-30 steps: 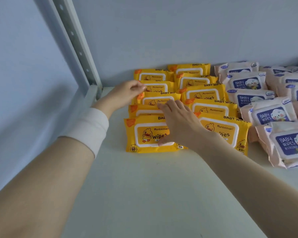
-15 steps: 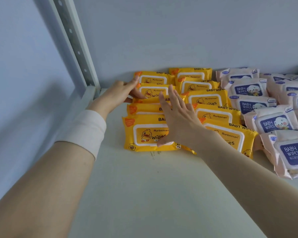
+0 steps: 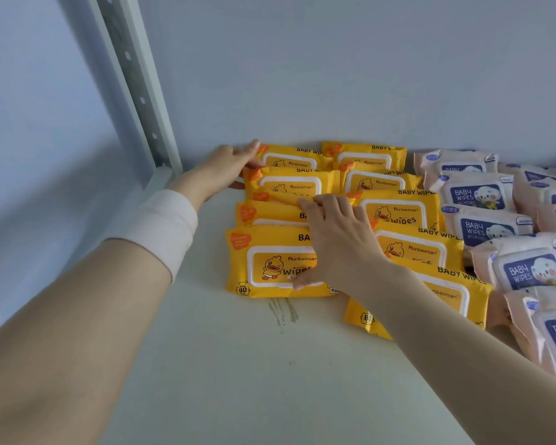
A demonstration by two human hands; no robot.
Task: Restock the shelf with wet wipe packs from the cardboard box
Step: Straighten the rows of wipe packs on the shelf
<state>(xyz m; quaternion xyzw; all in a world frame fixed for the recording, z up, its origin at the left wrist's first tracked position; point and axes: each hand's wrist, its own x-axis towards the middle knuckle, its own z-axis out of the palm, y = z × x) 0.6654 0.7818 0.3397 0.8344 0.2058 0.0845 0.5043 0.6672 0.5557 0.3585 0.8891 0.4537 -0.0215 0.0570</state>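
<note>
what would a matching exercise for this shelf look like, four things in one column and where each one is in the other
Column A
1. left hand
2. right hand
3. pink packs
4. metal upright

Column B
a. standing at the far left corner of the shelf
b. lying on the right side
c. against the left side of the rear yellow packs
d. fingers curled over a pack in the left yellow row

Pairs: 1-c, 2-d, 3-b, 4-a
</note>
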